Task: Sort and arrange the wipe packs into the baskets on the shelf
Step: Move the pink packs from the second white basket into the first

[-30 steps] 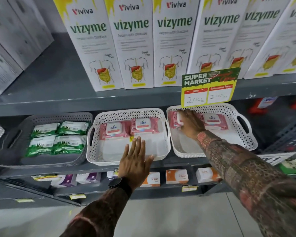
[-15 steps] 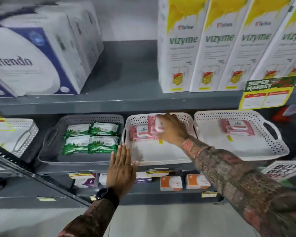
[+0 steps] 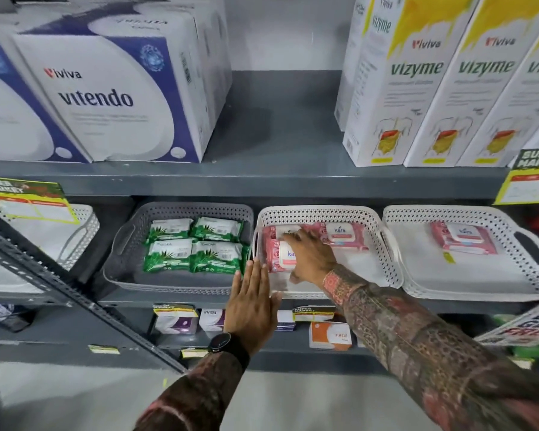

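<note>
Three baskets stand side by side on the middle shelf. The grey basket [image 3: 181, 209] holds several green wipe packs [image 3: 196, 245]. In the middle white basket [image 3: 321, 210], my right hand [image 3: 311, 258] grips a pink Kara wipe pack [image 3: 282, 258] at the front left, low against the floor. Two more pink packs lie behind it, one partly hidden [image 3: 280, 233] and one at the back right [image 3: 343, 235]. The right white basket [image 3: 511, 281] holds one pink pack [image 3: 462, 239]. My left hand [image 3: 252, 303] is flat, fingers extended, at the middle basket's front left corner.
Another white basket [image 3: 81, 225] sits at far left behind a price card [image 3: 28, 197]. A grey diagonal shelf brace [image 3: 75, 293] crosses the lower left. Large Vitendo boxes [image 3: 106, 94] and Vizyme boxes [image 3: 417, 88] fill the shelf above. Small boxes [image 3: 330, 335] line the shelf below.
My right hand carried a pink pack from the right basket into the middle basket, now down at its front left. The view swung left; my left hand shifted toward the basket's left corner.
</note>
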{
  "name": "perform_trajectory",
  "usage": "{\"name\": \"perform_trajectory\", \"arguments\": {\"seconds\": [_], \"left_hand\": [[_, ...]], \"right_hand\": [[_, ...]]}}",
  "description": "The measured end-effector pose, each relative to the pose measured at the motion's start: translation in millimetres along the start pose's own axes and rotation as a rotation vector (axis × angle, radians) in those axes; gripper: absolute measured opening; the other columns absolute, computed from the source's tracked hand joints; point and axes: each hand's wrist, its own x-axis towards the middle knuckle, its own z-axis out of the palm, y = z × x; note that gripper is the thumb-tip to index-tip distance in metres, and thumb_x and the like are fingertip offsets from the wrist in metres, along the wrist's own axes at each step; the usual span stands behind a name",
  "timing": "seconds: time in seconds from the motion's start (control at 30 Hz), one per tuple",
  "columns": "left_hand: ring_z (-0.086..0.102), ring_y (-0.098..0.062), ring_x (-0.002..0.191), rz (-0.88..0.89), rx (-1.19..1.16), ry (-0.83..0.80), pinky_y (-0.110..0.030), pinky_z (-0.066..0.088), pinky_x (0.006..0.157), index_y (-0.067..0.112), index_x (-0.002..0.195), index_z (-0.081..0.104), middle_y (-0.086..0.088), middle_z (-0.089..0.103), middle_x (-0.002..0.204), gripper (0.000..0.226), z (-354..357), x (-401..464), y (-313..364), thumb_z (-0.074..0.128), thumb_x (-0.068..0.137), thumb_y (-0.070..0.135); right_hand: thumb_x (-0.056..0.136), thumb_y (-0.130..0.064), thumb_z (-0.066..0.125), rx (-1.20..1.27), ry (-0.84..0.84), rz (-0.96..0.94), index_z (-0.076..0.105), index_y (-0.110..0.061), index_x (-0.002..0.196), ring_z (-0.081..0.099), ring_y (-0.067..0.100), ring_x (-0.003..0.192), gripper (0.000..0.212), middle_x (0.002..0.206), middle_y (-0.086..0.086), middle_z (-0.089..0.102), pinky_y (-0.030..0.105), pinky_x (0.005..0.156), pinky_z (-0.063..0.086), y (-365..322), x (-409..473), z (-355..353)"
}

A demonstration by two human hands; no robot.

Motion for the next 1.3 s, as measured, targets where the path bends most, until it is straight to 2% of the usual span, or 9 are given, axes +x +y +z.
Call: {"name": "perform_trajectory", "arguments": {"seconds": [0.1,0.3,0.5,0.7,0.83,0.97,1.07,1.2,1.3], "left_hand": [[-0.010,-0.026,0.161,-0.016,-0.014,0.005,-0.049,-0.001,0.133,0.007,0.164,0.003,-0.013,-0.007,0.172,0.073,-3,0,2,0.007,0.106,0.051],[-0.007,-0.023,0.161,0.125,-0.071,0.073,-0.048,0.006,0.133,0.008,0.164,0.013,-0.009,-0.001,0.172,0.069,-10,12,70,0.018,0.108,0.048],[0.008,-0.029,0.161,0.228,-0.084,0.050,-0.052,0.016,0.131,0.006,0.161,0.025,-0.014,0.012,0.172,0.070,20,10,163,0.027,0.106,0.049],[0.024,-0.036,0.158,0.233,0.024,0.126,-0.058,0.031,0.124,0.001,0.156,0.036,-0.020,0.025,0.168,0.065,42,13,162,0.046,0.104,0.038],[0.022,-0.034,0.158,0.198,0.062,0.120,-0.057,0.028,0.126,0.002,0.157,0.035,-0.019,0.024,0.169,0.068,44,12,165,0.027,0.105,0.046],[0.005,-0.028,0.162,0.157,0.046,0.083,-0.054,0.018,0.131,0.010,0.163,0.019,-0.013,0.007,0.173,0.068,44,11,167,0.031,0.107,0.047],[-0.002,-0.025,0.162,0.137,0.037,0.057,-0.052,0.013,0.132,0.013,0.164,0.011,-0.010,-0.001,0.174,0.069,42,12,170,0.033,0.107,0.046],[0.000,-0.025,0.162,0.112,0.043,0.051,-0.052,0.014,0.132,0.011,0.164,0.014,-0.010,0.001,0.174,0.070,41,12,173,0.031,0.107,0.049],[0.000,-0.025,0.162,0.117,0.060,0.040,-0.052,0.015,0.132,0.011,0.164,0.015,-0.010,0.002,0.174,0.070,42,13,171,0.028,0.107,0.050]], "right_hand": [[0.066,-0.027,0.096,0.081,0.038,0.000,0.026,-0.027,0.162,0.032,0.034,0.151,0.119,0.166,0.007,0.033,0.047,0.101,0.056,17,-9,-9],[0.082,-0.018,0.079,0.182,0.250,0.081,0.036,-0.026,0.157,0.050,0.031,0.132,0.087,0.150,0.008,0.051,0.043,0.085,0.058,99,-48,-33],[0.089,-0.017,0.067,0.158,0.353,0.335,0.045,-0.022,0.152,0.051,0.039,0.129,0.067,0.141,0.013,0.056,0.049,0.099,0.051,216,-95,-52],[0.089,-0.023,0.067,0.144,0.118,0.537,0.046,-0.022,0.144,0.044,0.040,0.133,0.059,0.141,0.013,0.049,0.052,0.097,0.048,322,-121,-48],[0.097,-0.028,0.061,0.153,-0.069,0.510,0.019,-0.030,0.164,0.015,0.036,0.158,0.079,0.173,0.005,0.012,0.054,0.121,0.031,358,-113,-43],[0.102,-0.031,0.054,0.100,-0.186,0.478,0.001,-0.034,0.166,-0.010,0.031,0.161,0.083,0.175,-0.003,-0.013,0.060,0.127,0.010,375,-96,-36],[0.100,-0.027,0.056,0.103,-0.202,0.468,0.001,-0.032,0.166,-0.002,0.034,0.161,0.086,0.175,-0.001,-0.003,0.060,0.127,0.013,381,-89,-33],[0.094,-0.024,0.070,0.074,-0.119,0.432,0.026,-0.029,0.160,0.029,0.039,0.146,0.079,0.158,0.007,0.032,0.056,0.118,0.034,378,-87,-29],[0.087,-0.033,0.079,0.053,-0.116,0.438,0.035,-0.028,0.154,0.034,0.039,0.137,0.081,0.149,0.007,0.038,0.054,0.106,0.044,373,-93,-26]]}}
